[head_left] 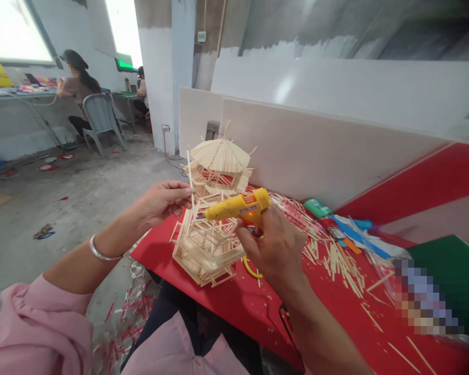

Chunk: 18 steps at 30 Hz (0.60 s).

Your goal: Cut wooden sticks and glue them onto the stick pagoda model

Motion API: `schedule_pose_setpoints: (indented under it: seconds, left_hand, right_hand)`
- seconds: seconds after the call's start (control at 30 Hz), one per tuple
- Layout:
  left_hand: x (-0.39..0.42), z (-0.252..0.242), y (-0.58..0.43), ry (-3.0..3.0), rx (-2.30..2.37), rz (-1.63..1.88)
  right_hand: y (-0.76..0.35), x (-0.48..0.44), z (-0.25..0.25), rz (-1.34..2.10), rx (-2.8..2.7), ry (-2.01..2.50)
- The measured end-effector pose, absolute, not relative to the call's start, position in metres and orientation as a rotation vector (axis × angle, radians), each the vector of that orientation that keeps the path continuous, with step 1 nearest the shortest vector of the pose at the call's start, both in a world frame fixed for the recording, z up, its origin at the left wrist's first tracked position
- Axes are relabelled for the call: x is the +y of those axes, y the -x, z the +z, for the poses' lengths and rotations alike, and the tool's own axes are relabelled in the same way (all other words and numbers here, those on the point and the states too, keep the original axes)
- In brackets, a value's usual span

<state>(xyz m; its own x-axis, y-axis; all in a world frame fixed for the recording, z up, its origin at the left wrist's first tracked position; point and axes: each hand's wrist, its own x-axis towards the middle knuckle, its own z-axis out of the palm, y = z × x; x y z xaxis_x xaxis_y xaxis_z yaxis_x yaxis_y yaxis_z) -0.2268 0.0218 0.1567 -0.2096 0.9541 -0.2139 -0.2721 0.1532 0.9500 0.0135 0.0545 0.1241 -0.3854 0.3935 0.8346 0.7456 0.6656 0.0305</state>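
White boards (328, 146) lean along the wall, their right end running out of view. Before them is a red table (160, 255), its lower right corner cut off by the frame. At far left, a person (82, 86) sits on a grey chair (100, 115); a second person (142, 91) is partly hidden by a pillar (160, 78). A green board (449, 271) at the right edge is partly covered by a blurred patch, whose contents cannot be made out. The stick model (207, 255) stands on the table in front of the worker, its roof (221, 156) behind; the middle is partly masked by the hands and tool. The right hand (273, 239), forearm rising from the lower right, wraps around the handle of a yellow glue gun (238, 207), held roughly level, nozzle to the left; the trigger and most gripping fingertips are hidden. The left hand (166, 203), forearm angled up from the lower left, pinches a thin stick (190, 177) upright between thumb and forefinger, other fingers curled. The nozzle lies just beside this stick; contact cannot be determined. Loose sticks (340, 260) lie scattered at right.
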Motion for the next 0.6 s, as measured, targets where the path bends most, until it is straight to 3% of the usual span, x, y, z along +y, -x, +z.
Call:
schedule_pose_setpoints:
  seconds: [0.6]
  left_hand:
    - [0.011, 0.156, 0.222, -0.671, 1.174, 1.330]
  right_hand:
    - [-0.021, 0.044, 0.127, -0.514, -2.009, 0.914]
